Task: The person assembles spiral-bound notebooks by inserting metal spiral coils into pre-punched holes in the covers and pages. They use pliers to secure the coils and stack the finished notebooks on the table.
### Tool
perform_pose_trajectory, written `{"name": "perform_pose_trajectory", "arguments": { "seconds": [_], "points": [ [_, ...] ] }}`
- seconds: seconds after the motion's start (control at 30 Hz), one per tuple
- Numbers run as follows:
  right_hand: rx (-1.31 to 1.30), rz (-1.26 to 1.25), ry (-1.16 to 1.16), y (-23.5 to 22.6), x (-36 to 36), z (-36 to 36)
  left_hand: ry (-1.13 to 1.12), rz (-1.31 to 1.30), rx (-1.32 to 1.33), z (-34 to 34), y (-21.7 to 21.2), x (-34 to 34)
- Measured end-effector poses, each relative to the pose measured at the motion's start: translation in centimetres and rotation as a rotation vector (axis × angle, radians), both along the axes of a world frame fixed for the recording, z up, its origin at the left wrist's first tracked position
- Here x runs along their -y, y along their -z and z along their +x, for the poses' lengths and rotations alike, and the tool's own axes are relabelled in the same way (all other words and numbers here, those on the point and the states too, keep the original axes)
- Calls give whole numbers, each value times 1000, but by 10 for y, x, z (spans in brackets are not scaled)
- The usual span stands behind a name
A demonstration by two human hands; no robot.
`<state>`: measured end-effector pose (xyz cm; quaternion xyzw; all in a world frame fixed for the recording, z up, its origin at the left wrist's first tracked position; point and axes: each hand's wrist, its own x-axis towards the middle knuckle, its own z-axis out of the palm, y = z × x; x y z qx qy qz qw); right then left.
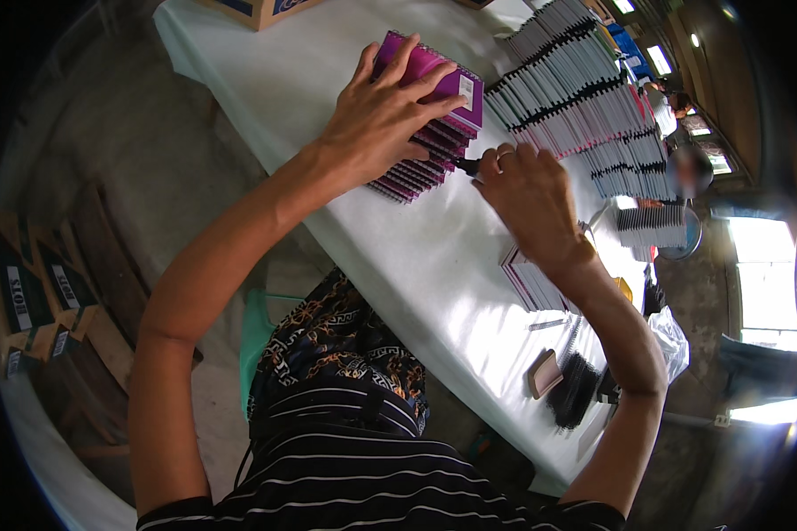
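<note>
A leaning stack of purple spiral notebooks (434, 146) stands on the white-covered table, its wire-bound edges stepped towards me. My left hand (376, 111) lies over the top notebook with fingers spread, the thumb down along the bound edges. The top cover (468, 111) is purple with a small white label. Just right of the stack, my right hand (527, 190) is closed around a small black tool (467, 165). Its dark tip points at the notebooks' wire edges; the rest is hidden in my fingers, so its exact kind cannot be made out.
Long rows of stacked spiral notebooks (567, 88) fill the table's far right. A smaller pile (536, 281) lies beneath my right forearm. Nearer are loose black wire coils (573, 389) and a tan block (545, 373). A green stool (255, 350) is by my legs; cartons (40, 288) stand left.
</note>
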<state>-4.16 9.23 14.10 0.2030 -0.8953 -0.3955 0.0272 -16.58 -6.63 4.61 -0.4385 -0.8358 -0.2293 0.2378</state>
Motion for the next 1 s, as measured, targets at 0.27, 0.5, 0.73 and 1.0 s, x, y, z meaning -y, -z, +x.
{"name": "perform_pose_trajectory", "arguments": {
  "seconds": [0.27, 0.5, 0.73, 1.0],
  "points": [
    [-75, -29, -403, 1, -26, -5, 4, 68, -56, 4, 6, -2],
    [77, -16, 316, 24, 10, 15, 0, 27, -48, 3, 7, -4],
    [-75, -187, -172, 1, -8, 10, 1, 74, -82, 11, 13, -2],
    [-99, -77, -450, 13, -27, -6, -4, 61, -55, 11, 15, -4]
  ]
}}
